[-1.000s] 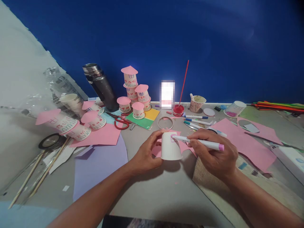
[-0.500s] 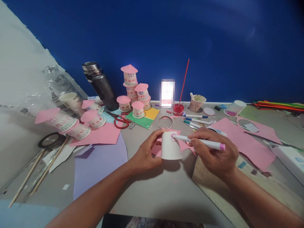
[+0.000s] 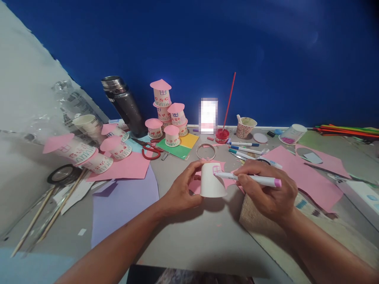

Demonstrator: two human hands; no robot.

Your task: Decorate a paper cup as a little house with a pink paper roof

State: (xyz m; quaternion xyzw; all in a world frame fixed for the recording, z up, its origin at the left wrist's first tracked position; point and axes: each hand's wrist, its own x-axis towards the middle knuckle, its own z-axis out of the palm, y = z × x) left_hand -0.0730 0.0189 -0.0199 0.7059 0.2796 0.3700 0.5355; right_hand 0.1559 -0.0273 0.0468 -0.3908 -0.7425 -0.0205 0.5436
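Observation:
A white paper cup (image 3: pixel 212 184), turned upside down, is gripped at its left side by my left hand (image 3: pixel 185 188), thumb near the rim and fingers behind. On the cup's upper right is a small pink window outline with cross bars. My right hand (image 3: pixel 266 187) is closed around a white marker (image 3: pixel 254 179) with a pink end. The marker's tip touches the cup at the lower part of the window drawing. Pink paper scraps (image 3: pixel 229 173) lie behind the cup, and a roll of tape (image 3: pixel 206 152) rests just beyond.
Decorated cups with pink cone roofs (image 3: pixel 161 98) stand stacked at the back, near a dark flask (image 3: pixel 127 106). Red-handled scissors (image 3: pixel 151 153) lie before them. Several markers (image 3: pixel 245 150) and a red pot (image 3: pixel 222 136) with a stick sit behind my right hand. A cloth (image 3: pixel 266 236) lies under my right forearm.
The marker tip has moved down slightly on the cup, and the pink window drawing now shows more plainly. Both hands keep their hold.

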